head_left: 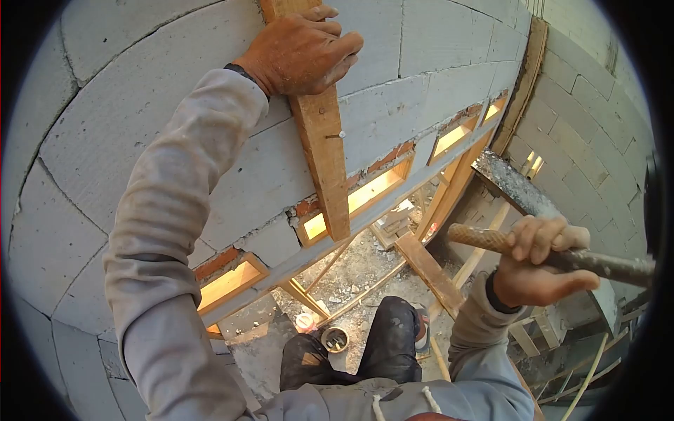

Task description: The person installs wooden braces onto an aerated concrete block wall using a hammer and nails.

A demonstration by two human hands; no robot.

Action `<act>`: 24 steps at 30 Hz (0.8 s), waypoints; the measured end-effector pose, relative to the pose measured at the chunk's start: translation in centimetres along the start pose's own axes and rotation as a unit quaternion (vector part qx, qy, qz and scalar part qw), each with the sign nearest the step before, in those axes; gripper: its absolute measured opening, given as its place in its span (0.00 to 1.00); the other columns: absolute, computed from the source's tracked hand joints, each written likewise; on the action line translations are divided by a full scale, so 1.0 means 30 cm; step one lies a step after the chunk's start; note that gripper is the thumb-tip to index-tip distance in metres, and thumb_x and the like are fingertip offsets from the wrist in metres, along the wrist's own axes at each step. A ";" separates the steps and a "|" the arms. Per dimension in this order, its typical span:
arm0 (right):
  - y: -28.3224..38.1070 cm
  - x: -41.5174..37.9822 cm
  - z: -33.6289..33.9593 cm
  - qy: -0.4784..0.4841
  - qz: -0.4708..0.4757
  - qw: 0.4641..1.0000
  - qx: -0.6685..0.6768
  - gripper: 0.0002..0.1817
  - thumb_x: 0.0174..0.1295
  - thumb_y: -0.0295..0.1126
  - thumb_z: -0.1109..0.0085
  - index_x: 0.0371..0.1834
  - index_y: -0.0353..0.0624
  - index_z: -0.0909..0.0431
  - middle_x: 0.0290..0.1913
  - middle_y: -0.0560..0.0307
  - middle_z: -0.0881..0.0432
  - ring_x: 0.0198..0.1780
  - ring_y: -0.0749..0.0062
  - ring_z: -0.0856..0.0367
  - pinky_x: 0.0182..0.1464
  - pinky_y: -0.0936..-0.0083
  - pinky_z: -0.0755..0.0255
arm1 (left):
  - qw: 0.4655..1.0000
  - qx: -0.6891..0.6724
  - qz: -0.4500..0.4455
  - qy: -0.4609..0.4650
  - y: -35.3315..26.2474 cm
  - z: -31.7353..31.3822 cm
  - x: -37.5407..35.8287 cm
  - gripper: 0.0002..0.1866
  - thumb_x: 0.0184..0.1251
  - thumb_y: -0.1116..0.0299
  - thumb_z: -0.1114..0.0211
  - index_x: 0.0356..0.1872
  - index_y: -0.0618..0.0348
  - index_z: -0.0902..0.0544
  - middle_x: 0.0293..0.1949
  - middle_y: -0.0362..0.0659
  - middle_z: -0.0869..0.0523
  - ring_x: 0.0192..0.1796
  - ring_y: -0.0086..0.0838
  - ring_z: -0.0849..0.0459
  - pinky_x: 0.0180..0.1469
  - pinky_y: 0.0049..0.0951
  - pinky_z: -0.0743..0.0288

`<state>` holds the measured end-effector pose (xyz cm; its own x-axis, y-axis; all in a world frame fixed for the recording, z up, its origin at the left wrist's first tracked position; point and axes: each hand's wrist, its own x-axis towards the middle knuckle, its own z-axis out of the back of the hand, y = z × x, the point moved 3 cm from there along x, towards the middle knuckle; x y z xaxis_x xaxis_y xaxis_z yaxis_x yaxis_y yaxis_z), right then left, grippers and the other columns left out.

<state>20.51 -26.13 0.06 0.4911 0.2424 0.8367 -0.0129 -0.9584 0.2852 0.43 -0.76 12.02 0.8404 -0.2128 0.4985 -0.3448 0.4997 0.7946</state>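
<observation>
Blockwork (112, 154) and rubble (359, 286) show a building site.

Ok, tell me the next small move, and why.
Probably bring the tool in the right hand over to the nail and tap it. The nail sticks out of the wooden board, and the left hand is on that board against the block wall. The tool's far end is out of view, so calling it a hammer would be a guess.

Noted plank (321, 151) against wall (91, 147), under left hand (302, 55), with nail (335, 136) in it below hand; wall openings (375, 191) left and right of plank; farther right, handle (481, 238) in right hand (535, 274); below, bucket (324, 342) on ground (359, 277) between knees (392, 330)
</observation>
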 end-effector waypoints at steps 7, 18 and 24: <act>-0.254 -0.286 -0.037 0.069 0.041 0.997 0.018 0.34 0.63 0.69 0.59 0.41 0.43 0.33 0.28 0.61 0.28 0.26 0.69 0.28 0.32 0.69 0.31 | 1.000 0.008 -0.003 0.004 0.011 -0.009 -0.014 0.06 0.66 0.61 0.38 0.36 0.48 0.23 0.26 0.38 0.16 0.35 0.29 0.15 0.63 0.30 0.29; 0.009 -0.012 -0.036 0.084 0.115 0.989 0.036 0.38 0.59 0.74 0.63 0.37 0.43 0.34 0.23 0.62 0.36 0.19 0.74 0.33 0.25 0.74 0.31 | 0.998 -0.035 -0.023 -0.055 0.005 0.045 0.006 0.08 0.59 0.65 0.37 0.25 0.53 0.25 0.18 0.39 0.24 0.28 0.32 0.20 0.49 0.29 0.28; -0.437 -0.418 0.009 0.226 -0.319 0.851 -0.350 0.35 0.68 0.64 0.63 0.17 0.44 0.33 0.12 0.63 0.34 0.15 0.71 0.33 0.18 0.74 0.43 | 0.997 -0.040 -0.008 -0.068 -0.018 0.050 0.007 0.08 0.60 0.65 0.37 0.25 0.53 0.25 0.18 0.40 0.23 0.27 0.31 0.20 0.50 0.29 0.27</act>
<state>14.76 -16.64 -14.31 0.2088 0.8649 0.4565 -0.4631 -0.3237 0.8251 0.16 -2.34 12.20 0.7786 -0.3311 0.5330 -0.2925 0.5600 0.7752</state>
